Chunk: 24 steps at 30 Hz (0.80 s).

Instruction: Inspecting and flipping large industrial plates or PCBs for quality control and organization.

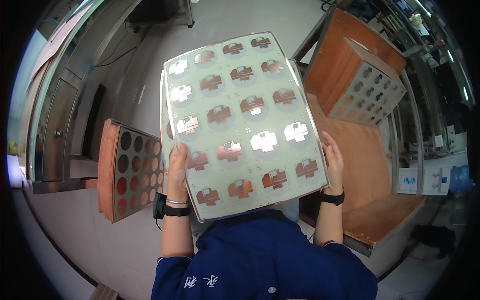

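In front of my body is a large pale green circuit board panel with rows of shiny copper-coloured patterns. My left hand grips its left edge, the thumb lying over the front face. At the opposite edge my right hand holds the panel, fingers upright along the side. The panel is tilted, and some patterns glare white. Another edge shows just behind it on the left, so more than one panel may be held; how many is hidden. My fingers behind the panel cannot be seen.
To the left stands a stack of copper-edged panels with round copper spots. A wooden rack on the right bears another stack of patterned panels. A metal cabinet borders the far left. A blue water bottle is at the far right.
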Each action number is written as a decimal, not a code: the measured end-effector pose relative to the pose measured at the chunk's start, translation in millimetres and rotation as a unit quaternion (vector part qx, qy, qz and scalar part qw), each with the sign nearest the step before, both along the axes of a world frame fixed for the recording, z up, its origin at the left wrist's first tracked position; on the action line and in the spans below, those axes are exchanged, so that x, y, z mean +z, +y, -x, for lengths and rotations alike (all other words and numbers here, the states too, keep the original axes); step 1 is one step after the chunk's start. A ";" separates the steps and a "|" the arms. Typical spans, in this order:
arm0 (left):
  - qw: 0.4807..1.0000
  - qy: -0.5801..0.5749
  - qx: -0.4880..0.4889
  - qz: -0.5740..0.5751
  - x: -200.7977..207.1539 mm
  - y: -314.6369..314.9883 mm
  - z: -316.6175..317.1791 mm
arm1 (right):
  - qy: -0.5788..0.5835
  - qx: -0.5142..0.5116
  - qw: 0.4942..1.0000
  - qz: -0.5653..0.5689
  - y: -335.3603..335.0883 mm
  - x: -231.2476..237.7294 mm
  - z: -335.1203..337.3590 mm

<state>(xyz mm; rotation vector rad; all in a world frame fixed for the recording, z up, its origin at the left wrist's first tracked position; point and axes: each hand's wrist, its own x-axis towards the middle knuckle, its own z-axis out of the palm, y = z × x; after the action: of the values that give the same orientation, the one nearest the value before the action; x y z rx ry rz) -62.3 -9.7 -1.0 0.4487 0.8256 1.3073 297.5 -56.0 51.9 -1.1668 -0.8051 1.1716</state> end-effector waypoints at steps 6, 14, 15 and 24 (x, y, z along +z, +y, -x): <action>0.999 0.025 -0.016 -0.033 -10.6 -3.6 5.4 | 0.025 0.039 0.998 -0.030 -2.7 -6.4 -5.6; 0.996 0.062 -0.033 -0.057 -14.3 -9.2 10.1 | -0.004 0.013 1.000 0.021 2.4 0.7 4.4; 0.995 0.066 -0.031 -0.061 -13.4 -9.0 9.2 | -0.032 0.032 0.999 0.027 1.9 -2.0 -0.2; 0.992 0.059 -0.046 -0.097 -7.4 -9.0 7.2 | 0.005 0.048 0.999 -0.018 13.3 -8.5 -7.4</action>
<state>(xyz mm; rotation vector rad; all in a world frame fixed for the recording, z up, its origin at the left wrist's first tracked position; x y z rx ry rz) -69.5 -18.7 -8.4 0.7163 0.7696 1.2889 304.8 -42.7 43.4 -1.1021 -0.8778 1.2364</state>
